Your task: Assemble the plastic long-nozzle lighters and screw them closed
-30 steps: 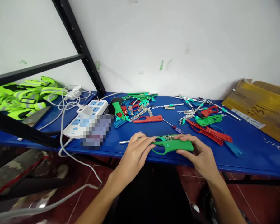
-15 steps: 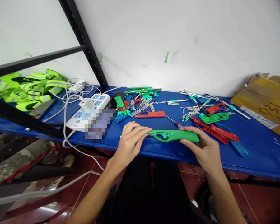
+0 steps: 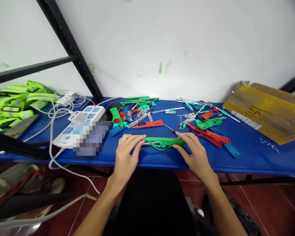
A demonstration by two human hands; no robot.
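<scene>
A long green plastic handle part (image 3: 163,142) with a trigger loop lies on the blue table (image 3: 250,154), near its front edge. My left hand (image 3: 127,155) pinches its left end, where a thin metal rod sticks out. My right hand (image 3: 193,153) grips its right end, fingers curled over the top. Just behind the part lie a red handle shell (image 3: 147,124) and a small red-handled screwdriver (image 3: 169,128).
A heap of green, blue and red plastic parts (image 3: 131,111) sits behind at the centre, another heap with metal rods (image 3: 204,119) to the right. A white power strip (image 3: 78,124) with cables lies left, yellow-green vests (image 3: 14,101) far left, a cardboard box (image 3: 267,111) at right. A black rack frame (image 3: 71,52) crosses left.
Both hands kept hold of the green part and turned it from flat, showing its inner workings, onto its edge. The view shifted a little to the right and down.
</scene>
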